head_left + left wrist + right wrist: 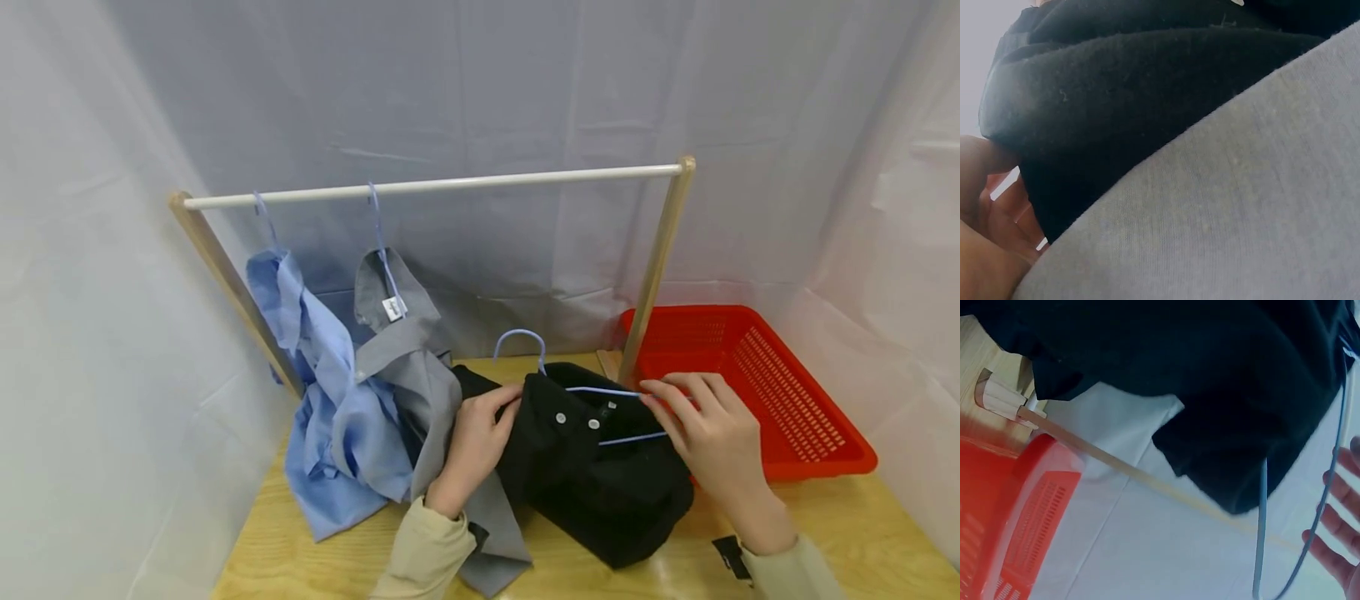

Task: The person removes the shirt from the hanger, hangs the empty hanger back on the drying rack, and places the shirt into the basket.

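A black shirt (600, 500) with white buttons bunches over the table in the head view. My left hand (476, 433) grips its edge by the collar, thumb on top; the left wrist view shows the fingers (1007, 212) behind the black cloth. A light blue hanger (600, 390) is partly inside the shirt, its hook standing up out of the neck and its right end sticking out. With its fingertips my right hand (716, 433) holds that protruding end. In the right wrist view, the fingers (1338, 528) lie along the hanger's wire beside the dark cloth.
A rack with a white rail (487, 181) and wooden posts stands behind. On it hang a blue shirt (330, 400) and a grey shirt (420, 358), which drapes past my left hand. A red basket (832, 417) sits at right on the wooden table (262, 558).
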Available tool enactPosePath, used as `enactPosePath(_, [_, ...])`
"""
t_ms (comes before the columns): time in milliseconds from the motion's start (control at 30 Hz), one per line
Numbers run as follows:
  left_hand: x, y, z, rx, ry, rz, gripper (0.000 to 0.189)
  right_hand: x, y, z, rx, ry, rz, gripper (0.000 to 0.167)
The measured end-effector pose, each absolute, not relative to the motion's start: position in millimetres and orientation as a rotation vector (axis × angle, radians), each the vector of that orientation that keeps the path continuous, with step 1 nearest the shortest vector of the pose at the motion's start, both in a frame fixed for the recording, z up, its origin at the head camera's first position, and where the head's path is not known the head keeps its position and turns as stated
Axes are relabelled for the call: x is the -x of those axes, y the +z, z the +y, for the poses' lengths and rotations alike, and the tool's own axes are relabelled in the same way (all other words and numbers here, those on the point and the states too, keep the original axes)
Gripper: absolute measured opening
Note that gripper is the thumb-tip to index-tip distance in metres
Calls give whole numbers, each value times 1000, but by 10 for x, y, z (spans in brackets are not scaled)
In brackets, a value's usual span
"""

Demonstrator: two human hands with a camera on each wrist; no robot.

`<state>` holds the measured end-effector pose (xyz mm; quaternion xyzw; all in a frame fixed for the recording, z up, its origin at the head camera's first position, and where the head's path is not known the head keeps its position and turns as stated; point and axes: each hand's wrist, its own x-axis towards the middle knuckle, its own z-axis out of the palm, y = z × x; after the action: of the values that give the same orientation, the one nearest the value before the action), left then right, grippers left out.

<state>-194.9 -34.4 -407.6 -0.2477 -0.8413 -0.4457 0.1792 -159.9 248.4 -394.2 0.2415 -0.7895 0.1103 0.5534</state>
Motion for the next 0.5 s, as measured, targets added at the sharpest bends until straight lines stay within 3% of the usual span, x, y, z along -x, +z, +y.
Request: enactPosePath(500, [1933,-4097,-339,721,-1216,-2431,20,1718,-4074,2432,-757,126,-1835,44])
